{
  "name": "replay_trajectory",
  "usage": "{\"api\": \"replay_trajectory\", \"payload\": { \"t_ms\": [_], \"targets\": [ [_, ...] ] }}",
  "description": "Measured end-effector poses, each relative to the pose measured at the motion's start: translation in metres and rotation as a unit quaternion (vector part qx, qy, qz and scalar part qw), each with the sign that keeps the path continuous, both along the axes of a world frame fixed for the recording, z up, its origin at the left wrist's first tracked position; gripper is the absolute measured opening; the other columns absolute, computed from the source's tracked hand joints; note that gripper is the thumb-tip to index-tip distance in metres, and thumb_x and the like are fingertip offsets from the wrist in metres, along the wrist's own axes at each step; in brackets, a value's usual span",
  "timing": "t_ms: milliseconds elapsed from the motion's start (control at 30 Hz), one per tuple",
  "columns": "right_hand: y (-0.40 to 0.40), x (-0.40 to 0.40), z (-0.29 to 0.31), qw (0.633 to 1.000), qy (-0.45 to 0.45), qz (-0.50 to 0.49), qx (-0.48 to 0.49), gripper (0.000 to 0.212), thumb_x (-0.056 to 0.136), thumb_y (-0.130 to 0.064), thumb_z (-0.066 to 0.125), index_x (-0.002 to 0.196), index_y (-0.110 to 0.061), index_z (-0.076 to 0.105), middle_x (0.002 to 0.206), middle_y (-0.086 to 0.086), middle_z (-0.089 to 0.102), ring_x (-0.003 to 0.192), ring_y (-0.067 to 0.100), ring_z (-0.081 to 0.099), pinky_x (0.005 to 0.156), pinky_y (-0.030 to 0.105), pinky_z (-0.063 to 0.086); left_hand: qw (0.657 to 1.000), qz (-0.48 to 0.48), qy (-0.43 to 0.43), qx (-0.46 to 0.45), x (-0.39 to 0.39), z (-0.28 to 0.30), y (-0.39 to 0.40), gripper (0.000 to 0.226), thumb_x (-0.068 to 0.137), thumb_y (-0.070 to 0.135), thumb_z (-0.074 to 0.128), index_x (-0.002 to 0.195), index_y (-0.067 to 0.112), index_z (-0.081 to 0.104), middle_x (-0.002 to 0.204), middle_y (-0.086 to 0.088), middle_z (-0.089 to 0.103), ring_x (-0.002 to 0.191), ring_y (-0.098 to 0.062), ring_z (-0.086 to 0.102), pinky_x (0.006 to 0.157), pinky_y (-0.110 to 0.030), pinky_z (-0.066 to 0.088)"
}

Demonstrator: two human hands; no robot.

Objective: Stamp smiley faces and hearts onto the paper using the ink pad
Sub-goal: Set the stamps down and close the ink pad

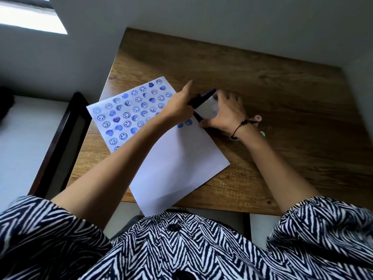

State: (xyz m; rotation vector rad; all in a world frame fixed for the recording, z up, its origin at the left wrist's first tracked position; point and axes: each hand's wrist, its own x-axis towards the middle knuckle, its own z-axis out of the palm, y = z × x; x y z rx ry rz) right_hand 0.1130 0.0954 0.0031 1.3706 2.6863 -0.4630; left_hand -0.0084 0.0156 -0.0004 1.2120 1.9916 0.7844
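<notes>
A white paper point(173, 158) lies tilted on the wooden table point(272, 93). Its upper left half is covered with several blue smiley and heart prints, and its lower half is blank. Both hands meet at the paper's upper right edge around the ink pad point(204, 107), a small case with a dark purple base and a white lid that is tipped open. My left hand point(181, 104) pinches the dark side, index finger stretched out. My right hand point(227, 112) grips the white lid side from the right. Two small stamps, one pink point(258, 118) and one pale green point(262, 133), lie behind my right wrist.
The table sits in a corner between white walls. A dark wooden frame point(60, 138) runs along its left side. The paper's bottom corner hangs over the near table edge. My right wrist wears a dark cord bracelet point(239, 128).
</notes>
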Motion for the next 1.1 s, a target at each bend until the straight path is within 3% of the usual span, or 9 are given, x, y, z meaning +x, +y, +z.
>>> {"api": "replay_trajectory", "payload": {
  "t_ms": [733,1100],
  "targets": [
    [-0.001,-0.001,-0.003,1.000,0.013,-0.025,-0.008,0.087,0.060,-0.050,0.076,0.128,-0.016,0.034,0.135,0.017,0.042,0.125,0.036,0.036,0.100,0.044,0.033,1.000,-0.003,0.018,-0.014,0.000,-0.002,0.001,0.081,0.074,-0.010,0.041,0.143,0.015,0.006,0.142,-0.007,0.046,0.129,-0.029,0.041,0.094,-0.036,0.042],
    [0.001,-0.024,-0.001,0.998,0.033,-0.041,-0.028,0.077,0.060,-0.046,0.078,0.120,-0.015,0.040,0.130,0.018,0.046,0.121,0.036,0.038,0.094,0.040,0.037,1.000,-0.002,-0.015,-0.004,0.001,0.000,0.002,0.082,0.073,-0.001,0.050,0.143,0.015,0.009,0.141,-0.012,0.045,0.127,-0.030,0.042,0.086,-0.028,0.037]
  ]
}}
